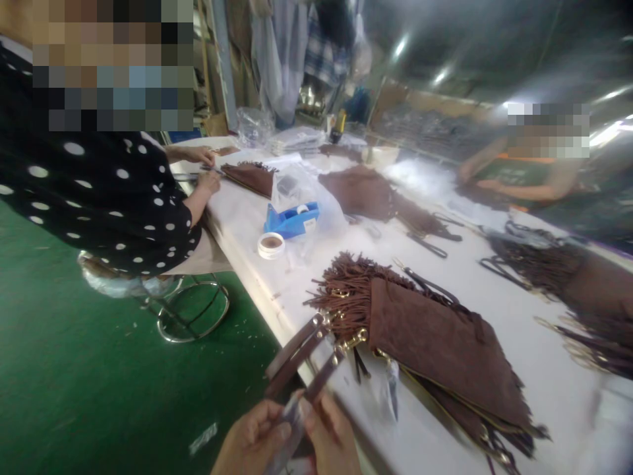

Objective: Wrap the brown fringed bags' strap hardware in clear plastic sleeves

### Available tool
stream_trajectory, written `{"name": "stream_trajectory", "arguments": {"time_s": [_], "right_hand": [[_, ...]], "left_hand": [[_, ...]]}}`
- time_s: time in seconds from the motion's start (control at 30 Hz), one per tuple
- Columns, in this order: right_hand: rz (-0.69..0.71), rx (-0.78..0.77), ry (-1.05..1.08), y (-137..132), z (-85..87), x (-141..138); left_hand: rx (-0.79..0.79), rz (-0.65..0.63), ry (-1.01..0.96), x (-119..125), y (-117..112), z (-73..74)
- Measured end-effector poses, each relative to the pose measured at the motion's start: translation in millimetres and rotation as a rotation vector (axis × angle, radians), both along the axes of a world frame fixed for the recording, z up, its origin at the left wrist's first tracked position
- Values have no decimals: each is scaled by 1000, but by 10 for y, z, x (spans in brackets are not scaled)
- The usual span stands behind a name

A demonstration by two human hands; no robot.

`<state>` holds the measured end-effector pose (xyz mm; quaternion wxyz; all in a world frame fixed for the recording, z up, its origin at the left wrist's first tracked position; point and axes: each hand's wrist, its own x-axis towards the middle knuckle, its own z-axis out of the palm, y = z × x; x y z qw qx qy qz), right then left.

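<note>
At the bottom of the head view, my left hand (257,435) and my right hand (329,432) are close together, fingers pinched. Both grip a brown strap (325,377), part of it covered by clear plastic film (291,429) between my fingers. A gold snap hook (355,339) joins the strap's upper end to a brown suede bag (440,349). The bag lies on the white table, its fringe (353,284) spread toward the far left. A second looped brown strap (297,346) hangs over the table edge beside my hands.
A blue tape dispenser (297,221) and a round white tub (271,245) stand on the white table (242,254). More brown bags (359,191) lie farther back and right. A co-worker in a dotted top (99,191) works at the left; another person (524,175) sits across.
</note>
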<state>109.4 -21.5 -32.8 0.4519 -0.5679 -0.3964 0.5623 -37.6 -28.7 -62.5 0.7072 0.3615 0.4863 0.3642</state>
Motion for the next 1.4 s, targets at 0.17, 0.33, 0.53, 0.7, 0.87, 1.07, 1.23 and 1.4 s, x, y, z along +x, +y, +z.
{"name": "stream_trajectory", "arguments": {"time_s": [0.17, 0.33, 0.53, 0.7, 0.87, 1.07, 1.23, 1.4], "right_hand": [[205, 196, -500, 23, 330, 379], [178, 717, -1234, 426, 975, 853], [411, 694, -1560, 835, 1059, 920], [445, 760, -1494, 872, 1028, 963], [490, 841, -1350, 886, 1057, 1051], [457, 893, -1221, 913, 1095, 1090], [444, 899, -1185, 912, 1126, 1087], [463, 861, -1183, 902, 1150, 1087]], "left_hand": [[182, -54, 276, -181, 96, 183], [299, -101, 472, -335, 166, 297], [304, -110, 534, -291, 213, 317], [282, -56, 517, -214, 198, 376], [302, -53, 468, -65, 271, 495], [295, -23, 423, 192, 412, 521], [283, 24, 311, 441, 560, 506], [317, 56, 246, 636, 630, 526]]}}
